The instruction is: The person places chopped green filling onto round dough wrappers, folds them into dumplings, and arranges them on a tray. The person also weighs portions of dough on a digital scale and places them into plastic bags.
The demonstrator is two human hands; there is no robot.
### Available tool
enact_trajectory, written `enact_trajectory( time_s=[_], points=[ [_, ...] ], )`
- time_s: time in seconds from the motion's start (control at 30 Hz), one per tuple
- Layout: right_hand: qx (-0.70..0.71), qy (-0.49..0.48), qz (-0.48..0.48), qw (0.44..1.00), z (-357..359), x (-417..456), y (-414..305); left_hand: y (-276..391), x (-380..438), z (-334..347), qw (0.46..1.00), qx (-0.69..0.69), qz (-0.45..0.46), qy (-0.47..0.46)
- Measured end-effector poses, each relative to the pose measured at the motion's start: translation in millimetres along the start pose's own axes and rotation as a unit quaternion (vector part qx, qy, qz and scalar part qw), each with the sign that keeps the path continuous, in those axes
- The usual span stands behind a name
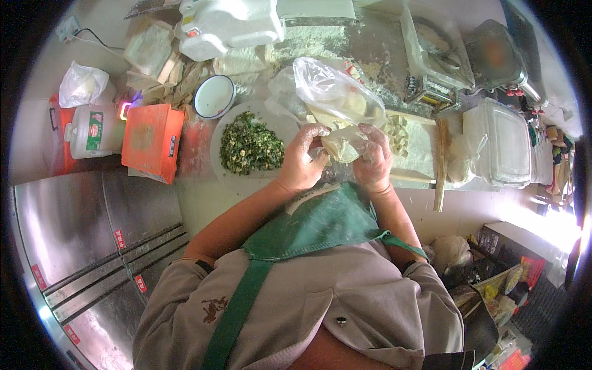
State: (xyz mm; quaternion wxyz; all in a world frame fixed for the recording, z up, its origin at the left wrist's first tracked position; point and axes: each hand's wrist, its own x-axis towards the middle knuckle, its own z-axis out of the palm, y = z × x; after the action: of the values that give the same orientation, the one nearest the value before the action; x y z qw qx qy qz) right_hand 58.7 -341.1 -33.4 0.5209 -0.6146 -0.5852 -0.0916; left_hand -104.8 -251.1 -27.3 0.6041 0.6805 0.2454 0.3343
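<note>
Both of my flour-dusted hands hold a thin sheet of pale dough (344, 145) above the work surface, close to my green apron. My left hand (303, 159) pinches its left side between thumb and fingers. On the other side, my right hand (373, 157) grips the dough's right edge. A chopped green filling (252, 143) with pale bits lies in a wide round basin (216, 155) left of my hands. Just beyond them, a clear plastic bag (319, 78) covers pale dough pieces (356, 104). Several folded dough pieces (397, 134) rest on a floured board (418, 150) at the right.
A blue-rimmed white bowl (215, 95) stands behind the basin, with an orange plastic crate (150, 138) farther left. A straw brush (441, 162) overhangs the front edge at right, near a lidded plastic bin (508, 143). Steel cabinet doors (60, 217) are at lower left.
</note>
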Motion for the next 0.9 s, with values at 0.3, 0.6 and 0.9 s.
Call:
enact_trajectory(
  time_s=[0.3,0.6,0.9],
  points=[
    [0.061,-0.002,-0.015,0.998,-7.4,-5.8,-4.1,30.0,7.6,-4.2,0.924,0.283,0.248,-0.069],
    [0.098,0.005,0.090,0.991,-15.1,0.9,-23.4,28.2,3.9,-6.7,0.906,0.232,0.349,-0.056],
    [0.138,-0.051,0.166,0.975,-14.4,0.3,-19.5,7.3,-15.9,11.6,0.994,-0.077,0.045,0.060]
  ],
)
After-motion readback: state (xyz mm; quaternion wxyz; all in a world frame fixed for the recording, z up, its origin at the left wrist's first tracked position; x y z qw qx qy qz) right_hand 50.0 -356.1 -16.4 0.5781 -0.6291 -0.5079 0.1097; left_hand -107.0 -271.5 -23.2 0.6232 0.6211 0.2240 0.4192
